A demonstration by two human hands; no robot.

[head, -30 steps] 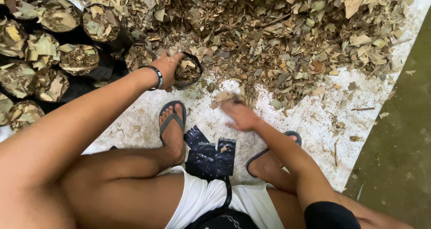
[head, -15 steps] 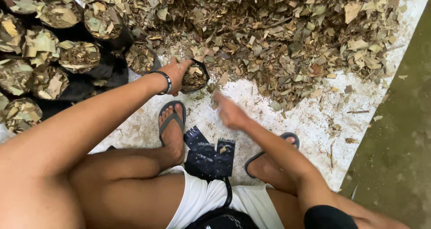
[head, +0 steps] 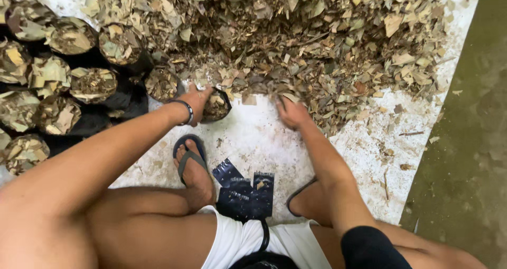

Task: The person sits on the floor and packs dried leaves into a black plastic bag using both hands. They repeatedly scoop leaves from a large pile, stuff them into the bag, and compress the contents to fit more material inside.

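Note:
My left hand (head: pixel 197 99), with a dark band on its wrist, grips the rim of a small black bag (head: pixel 217 106) filled with dry leaf bits, standing on the white sheet (head: pixel 253 142). My right hand (head: pixel 291 112) reaches to the near edge of the big heap of dry shredded leaves (head: pixel 296 42), fingers down in the litter; whether it holds leaves is hidden. Flat empty black bags (head: pixel 245 189) lie between my feet.
Several filled black bags (head: pixel 68 73) stand in rows at the left. My left foot in a sandal (head: pixel 190 166) rests on the sheet. A greenish concrete floor (head: pixel 465 158) lies beyond the sheet's right edge.
My right hand has moved from the bare sheet forward into the edge of the leaf heap. My left hand has stayed on the bag's rim.

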